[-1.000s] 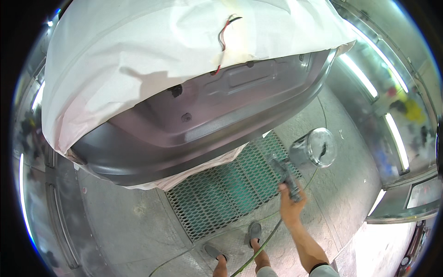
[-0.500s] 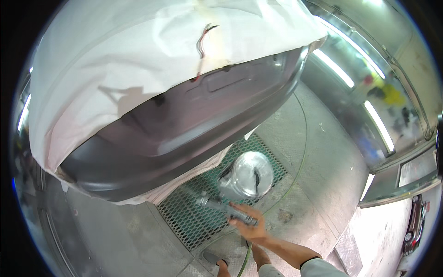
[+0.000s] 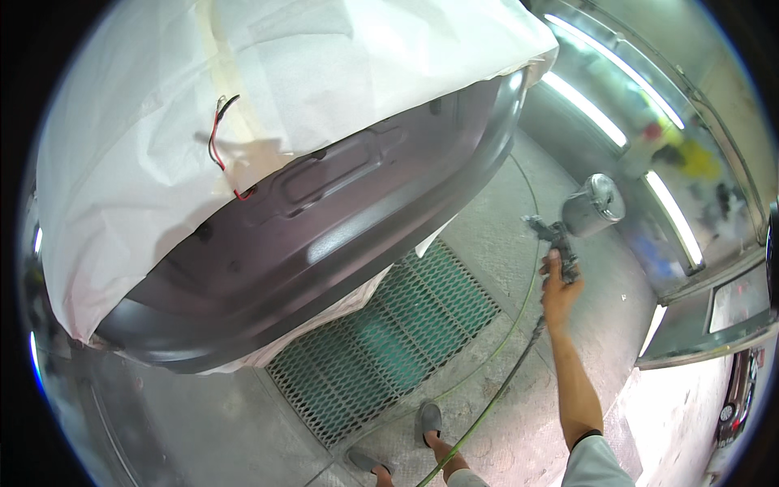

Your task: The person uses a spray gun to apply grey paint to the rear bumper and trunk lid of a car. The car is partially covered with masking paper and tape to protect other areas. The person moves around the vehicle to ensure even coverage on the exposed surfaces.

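My right hand (image 3: pixel 558 290) is wrapped around the handle of a spray gun (image 3: pixel 555 237), held out to the right over the floor. A silver paint cup (image 3: pixel 594 204) sits on the gun, tilted to the right. The gun's nozzle end points up and left, toward the right end of a grey car body panel (image 3: pixel 324 235), and stays apart from it. White masking sheet (image 3: pixel 308 73) covers the car above this panel. Red and black wires (image 3: pixel 216 146) stick out through the sheet. My left hand is outside the picture.
A green air hose (image 3: pixel 487 407) runs from the gun's handle past my feet (image 3: pixel 428 422). Green floor grating (image 3: pixel 389 333) lies below the panel. At the right stands a paint-marked wall (image 3: pixel 641 162) with lit tubes. A dark car (image 3: pixel 737 398) shows at the far right.
My right hand has swung the spray gun up and to the right, away from above the grating. The car has shifted slightly left and down in view.
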A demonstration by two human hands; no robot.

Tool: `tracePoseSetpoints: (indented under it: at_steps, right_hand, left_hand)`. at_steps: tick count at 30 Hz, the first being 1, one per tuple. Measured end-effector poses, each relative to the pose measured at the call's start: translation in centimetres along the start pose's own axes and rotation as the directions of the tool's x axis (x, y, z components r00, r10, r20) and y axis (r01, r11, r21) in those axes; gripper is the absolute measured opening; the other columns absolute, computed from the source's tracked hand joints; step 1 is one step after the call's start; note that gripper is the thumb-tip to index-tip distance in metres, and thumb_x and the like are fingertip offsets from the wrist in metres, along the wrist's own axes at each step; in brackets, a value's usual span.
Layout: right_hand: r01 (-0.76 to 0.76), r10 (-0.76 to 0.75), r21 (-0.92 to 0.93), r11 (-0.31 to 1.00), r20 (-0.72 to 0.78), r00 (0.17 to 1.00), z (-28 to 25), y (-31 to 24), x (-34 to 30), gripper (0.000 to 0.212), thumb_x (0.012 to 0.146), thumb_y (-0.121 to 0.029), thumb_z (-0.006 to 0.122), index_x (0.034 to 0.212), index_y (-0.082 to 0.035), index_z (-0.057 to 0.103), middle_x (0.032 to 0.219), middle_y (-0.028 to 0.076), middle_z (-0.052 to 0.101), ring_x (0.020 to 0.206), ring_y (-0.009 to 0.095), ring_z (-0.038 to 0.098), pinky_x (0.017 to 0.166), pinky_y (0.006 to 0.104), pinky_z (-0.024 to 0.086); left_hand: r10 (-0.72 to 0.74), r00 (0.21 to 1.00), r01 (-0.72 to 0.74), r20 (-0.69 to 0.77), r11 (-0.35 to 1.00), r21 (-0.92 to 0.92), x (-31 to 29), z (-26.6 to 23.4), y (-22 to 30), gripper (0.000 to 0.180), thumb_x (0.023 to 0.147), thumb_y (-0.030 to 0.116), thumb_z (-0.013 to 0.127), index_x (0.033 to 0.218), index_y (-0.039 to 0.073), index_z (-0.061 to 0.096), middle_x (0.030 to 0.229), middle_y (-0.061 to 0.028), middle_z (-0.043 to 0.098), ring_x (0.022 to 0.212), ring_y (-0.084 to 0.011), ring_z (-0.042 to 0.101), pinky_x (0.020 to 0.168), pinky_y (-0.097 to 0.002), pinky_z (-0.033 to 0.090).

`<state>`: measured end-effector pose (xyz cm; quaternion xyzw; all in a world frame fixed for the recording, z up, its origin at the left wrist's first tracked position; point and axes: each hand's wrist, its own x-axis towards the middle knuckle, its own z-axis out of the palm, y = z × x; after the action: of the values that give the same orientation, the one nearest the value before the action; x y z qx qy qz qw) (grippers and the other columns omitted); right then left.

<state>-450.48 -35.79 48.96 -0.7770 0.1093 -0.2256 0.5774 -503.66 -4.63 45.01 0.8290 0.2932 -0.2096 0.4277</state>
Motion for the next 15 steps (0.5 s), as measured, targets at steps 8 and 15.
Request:
tracePoseSetpoints:
  at_steps: [8, 15]
  right_hand:
    - [0.053, -0.056, -0.074, 0.996, -0.031, 0.998, -0.3, 2.2, -3.6, 0.025, 0.093, -0.026, 0.065, 0.097, -0.002, 0.066, 0.075, -0.001, 0.061, 0.061, 0.003, 0.047, 0.050, 0.0206, 0.031]
    - [0.252, -0.270, 0.099, 0.963, 0.433, 0.860, 5.1, 0.3, -27.8, 0.038, 0.077, -0.004, 0.075, 0.113, 0.002, 0.064, 0.096, 0.016, 0.069, 0.085, 0.023, 0.068, 0.074, 0.0301, 0.052]
  left_hand:
    - [-0.047, 0.999, 0.044, 0.027, 0.994, 0.104, -0.9, -1.8, -3.1, 0.016, 0.076, 0.013, 0.071, 0.087, 0.003, 0.066, 0.082, -0.0170, 0.064, 0.076, -0.0376, 0.061, 0.068, -0.0440, 0.048]
    - [-0.077, 0.994, 0.059, 0.077, 0.977, 0.205, -11.9, -6.0, -20.5, 0.009, 0.076, 0.013, 0.072, 0.081, 0.005, 0.070, 0.081, -0.0135, 0.069, 0.077, -0.0324, 0.066, 0.069, -0.0392, 0.051]
